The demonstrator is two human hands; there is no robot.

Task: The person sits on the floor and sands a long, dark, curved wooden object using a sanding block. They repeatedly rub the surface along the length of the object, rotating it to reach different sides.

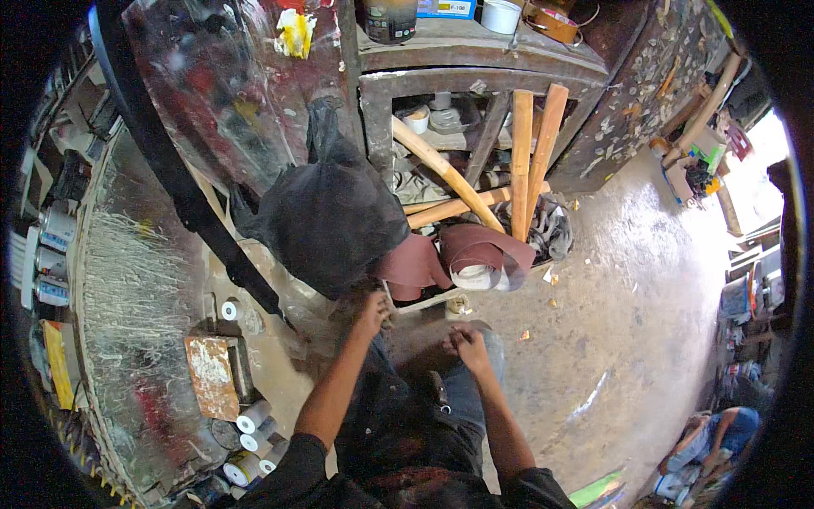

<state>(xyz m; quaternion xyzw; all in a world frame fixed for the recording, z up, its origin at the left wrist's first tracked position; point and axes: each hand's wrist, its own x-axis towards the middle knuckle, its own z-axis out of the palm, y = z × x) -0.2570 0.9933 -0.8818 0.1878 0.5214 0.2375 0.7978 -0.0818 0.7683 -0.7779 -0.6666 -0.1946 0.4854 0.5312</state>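
Observation:
My left hand (372, 314) is bent inward with its fingers curled, just below the front edge of a low bin. Something small and dark lies at its fingertips, too unclear to name. My right hand (465, 344) is closed above my right knee, and whatever it may hold is hidden. Ahead of both hands, a reddish-brown sandpaper roll (485, 251) with a pale backing lies loosely unwound. Left of it sits a full black plastic bag (331, 216), its top gathered. Several wooden legs (521, 161) lean behind the roll.
A wooden cabinet (483, 81) stands ahead, with a dark can (390, 21) and a white tub (500, 15) on top. At left are a paint-stained box (212, 377), several cans (253, 417) and a black bar (191, 208). A person (708, 441) is at the far lower right.

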